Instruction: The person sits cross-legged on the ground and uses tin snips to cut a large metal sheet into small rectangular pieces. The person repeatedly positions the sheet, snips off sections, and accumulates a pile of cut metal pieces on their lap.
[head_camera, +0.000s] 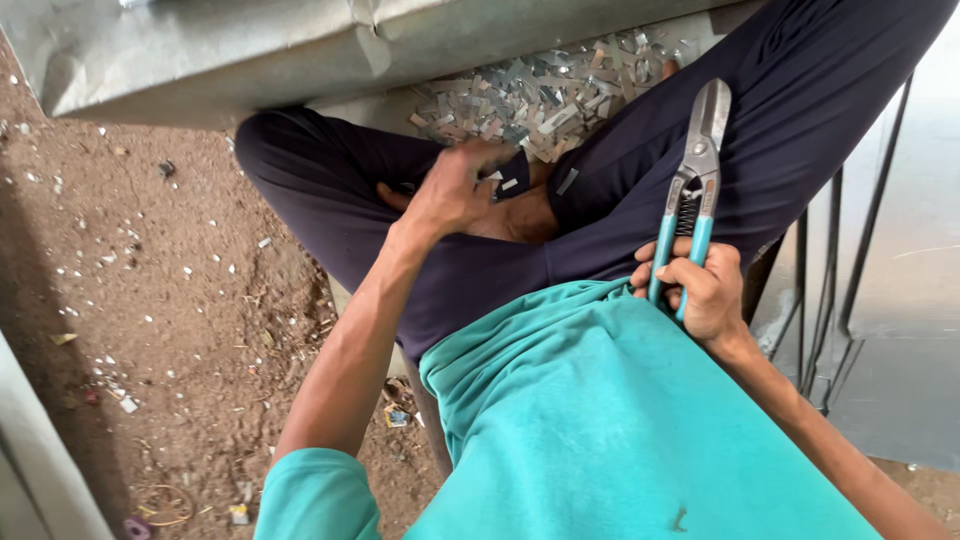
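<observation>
- The right hand (705, 290) is clenched around the teal handles of a pair of tin snips (692, 195); the blades point up toward 12 o'clock and look closed, with the spring showing between the handles.
- The left hand (455, 190) is at 10 o'clock from the snips, well apart from them, resting on the lap of the dark trousers (330, 180). Its fingers (492, 160) are curled closed at the near edge of the clippings, apparently around a small metal piece, though what they grip is mostly hidden.
- A heap of small cut metal strips (545, 95) lies between the knees at 12 o'clock, just beyond the left hand; a few strays sit on the trousers.
- A folded galvanised sheet (200, 50) spans the top of the view, above the heap.
- Bare earth floor (150, 300) at 9 o'clock carries scattered light flecks and bits of litter.
- Judged from this, picking up a strip goes best with a pinch on its flat faces, keeping fingertips off the cut edges, and with the snips kept closed and angled away from the leg while the other hand works.
</observation>
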